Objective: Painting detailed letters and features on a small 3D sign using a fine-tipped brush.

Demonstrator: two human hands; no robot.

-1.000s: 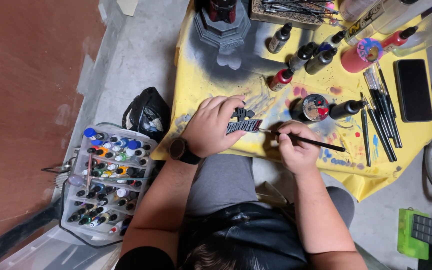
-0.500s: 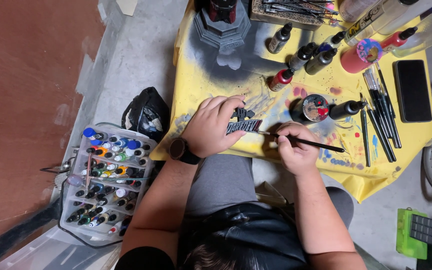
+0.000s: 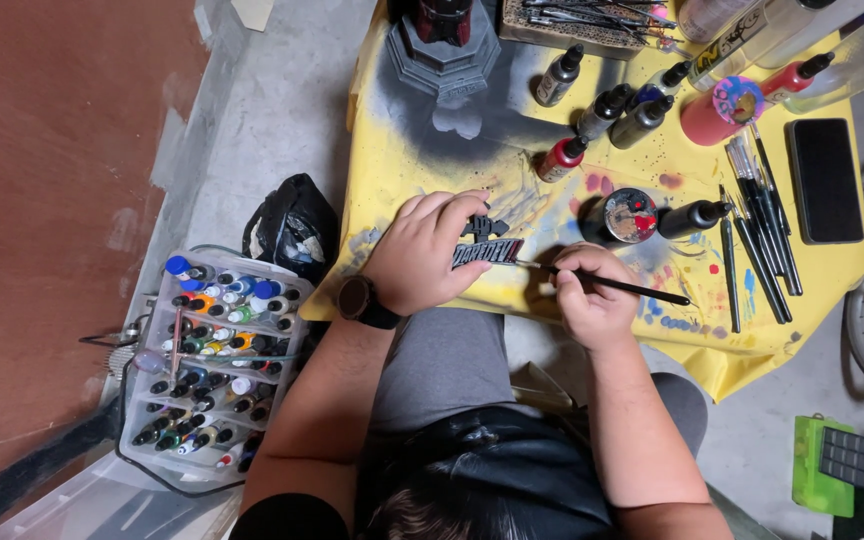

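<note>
My left hand (image 3: 424, 252) grips a small dark plaque with raised letters (image 3: 485, 250) over the yellow-covered table (image 3: 402, 160). A black watch (image 3: 360, 301) sits on that wrist. My right hand (image 3: 590, 300) holds a thin black paintbrush (image 3: 624, 287), its tip touching the right end of the plaque. A round pot with red and blue paint (image 3: 630, 214) stands just beyond the brush, with a black dropper bottle (image 3: 694, 215) to its right.
Several paint bottles (image 3: 607, 108) and a grey model base (image 3: 442, 45) stand at the far side. Brushes (image 3: 762, 230) and a black phone (image 3: 824, 180) lie at the right. A clear tray of paint bottles (image 3: 207, 365) and a black bag (image 3: 292, 230) sit on the floor left.
</note>
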